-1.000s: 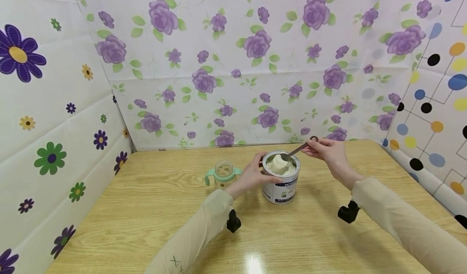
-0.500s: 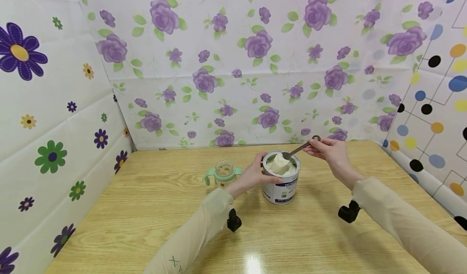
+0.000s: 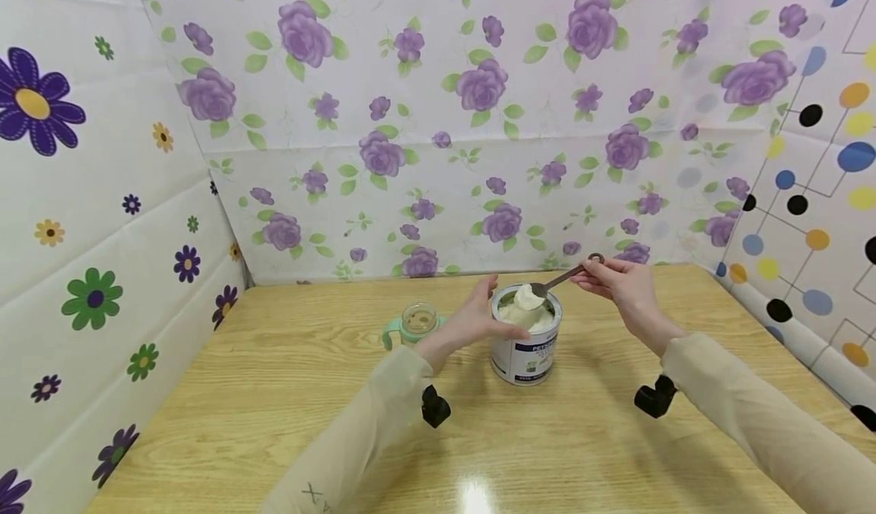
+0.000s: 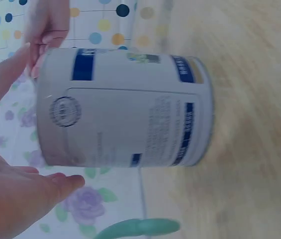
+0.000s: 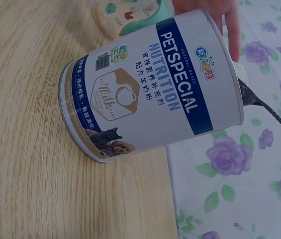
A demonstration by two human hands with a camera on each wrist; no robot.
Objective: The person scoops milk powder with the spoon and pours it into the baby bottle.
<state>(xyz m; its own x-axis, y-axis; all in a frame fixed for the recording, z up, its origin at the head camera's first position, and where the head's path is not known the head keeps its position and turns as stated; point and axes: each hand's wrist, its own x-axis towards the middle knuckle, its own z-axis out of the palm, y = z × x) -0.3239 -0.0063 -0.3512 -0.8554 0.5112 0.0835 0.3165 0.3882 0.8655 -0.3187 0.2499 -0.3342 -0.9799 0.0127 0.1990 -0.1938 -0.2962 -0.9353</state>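
A white milk powder can (image 3: 525, 358) with a dark blue label band stands lidless on the table, cream-coloured powder inside. My right hand (image 3: 624, 290) pinches the brown spoon (image 3: 566, 275) near its ringed handle end. The spoon's bowl bears a heap of powder (image 3: 527, 298) over the can's mouth. My left hand (image 3: 472, 320) is beside the can's left side, fingers and thumb spread. In the left wrist view, a gap shows between this hand and the can (image 4: 125, 109). The right wrist view shows the can's printed front (image 5: 155, 89) and the dark spoon (image 5: 267, 107) above its rim.
A clear cup (image 3: 419, 318) with mint green handles stands left of the can, partly hidden by my left wrist. The wooden table (image 3: 287, 392) meets flowered cloth walls at the back and left, and a dotted one at right.
My left hand lets go of the can, its fingers spreading and drawing back to the left. The spoon with its heap of powder has risen slightly over the can's mouth.
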